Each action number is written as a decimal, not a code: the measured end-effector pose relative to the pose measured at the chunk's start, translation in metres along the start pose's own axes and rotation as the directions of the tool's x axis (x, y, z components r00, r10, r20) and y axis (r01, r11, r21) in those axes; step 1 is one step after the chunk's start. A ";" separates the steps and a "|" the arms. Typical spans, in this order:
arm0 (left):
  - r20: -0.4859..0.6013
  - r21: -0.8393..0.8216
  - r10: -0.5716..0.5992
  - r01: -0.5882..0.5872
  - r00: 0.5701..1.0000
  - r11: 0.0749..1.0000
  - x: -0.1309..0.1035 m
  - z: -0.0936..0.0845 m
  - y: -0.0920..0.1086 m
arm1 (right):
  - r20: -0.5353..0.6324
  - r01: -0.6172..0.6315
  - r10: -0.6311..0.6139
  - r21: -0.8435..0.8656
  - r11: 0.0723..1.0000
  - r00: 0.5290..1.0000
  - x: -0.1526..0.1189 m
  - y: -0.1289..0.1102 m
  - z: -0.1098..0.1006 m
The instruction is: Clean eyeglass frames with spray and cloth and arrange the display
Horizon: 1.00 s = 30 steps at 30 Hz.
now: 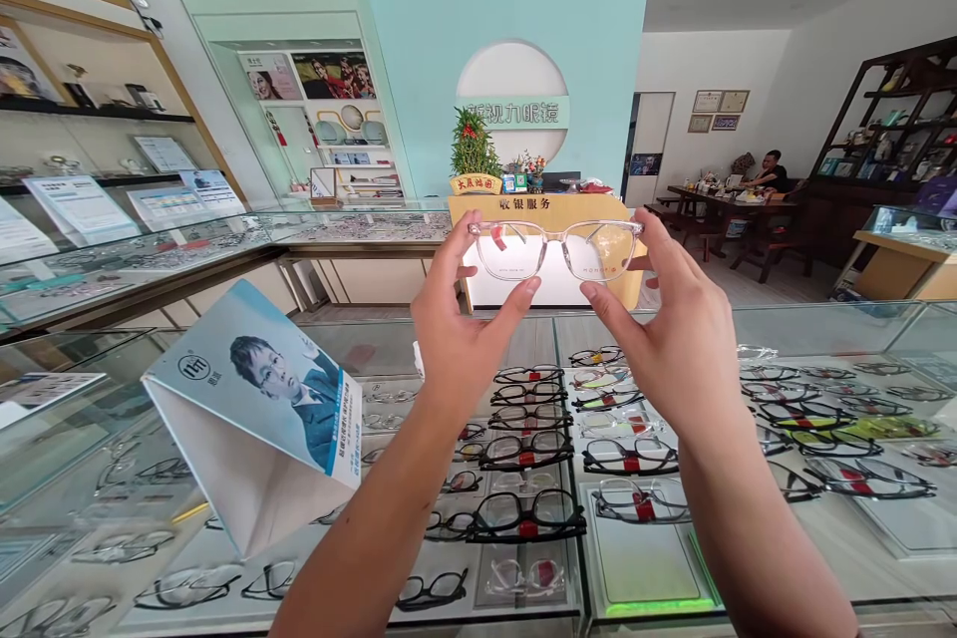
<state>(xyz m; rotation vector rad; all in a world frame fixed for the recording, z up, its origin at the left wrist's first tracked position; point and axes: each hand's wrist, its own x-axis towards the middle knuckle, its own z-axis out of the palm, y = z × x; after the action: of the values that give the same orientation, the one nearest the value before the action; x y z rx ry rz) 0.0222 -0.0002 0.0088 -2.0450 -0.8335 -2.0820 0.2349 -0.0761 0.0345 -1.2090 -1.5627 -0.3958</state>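
A pair of clear-framed eyeglasses [555, 235] is raised in front of me above the display case. My left hand [465, 309] grips its left side, with the thumb at the lower rim and the index finger at the upper corner. On the opposite side my right hand [665, 304] pinches the frame in the same way. Print shows on the lenses. Below the hands, rows of black-framed glasses [527, 515] lie in the glass case, several with red tags at the bridge.
A triangular cardboard stand [276, 379] sits on the glass case [560, 339] at left. Ahead is a wooden cashier counter [620, 291] bearing a plant [474, 145]. More glass cases [359, 227] run along the left and back. A person [770, 171] sits at a far-right table.
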 end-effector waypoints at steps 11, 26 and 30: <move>-0.009 0.061 0.020 -0.020 1.000 0.998 0.000 -0.001 0.000 | 0.004 -0.023 0.023 0.030 0.999 1.000 0.001 0.002 0.003; -0.032 0.150 0.125 -0.119 0.992 0.981 0.003 -0.005 0.006 | 0.080 -0.078 0.076 0.027 0.997 0.994 0.004 0.005 0.009; -0.035 0.146 0.141 -0.135 0.989 0.980 0.003 -0.005 0.005 | 0.081 -0.081 0.079 0.027 0.996 0.994 0.003 0.005 0.009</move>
<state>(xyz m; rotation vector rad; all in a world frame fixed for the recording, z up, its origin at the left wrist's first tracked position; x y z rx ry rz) 0.0199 -0.0061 0.0134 -1.9167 -0.7855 -1.9285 0.2341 -0.0656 0.0318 -1.2730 -1.5768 -0.2735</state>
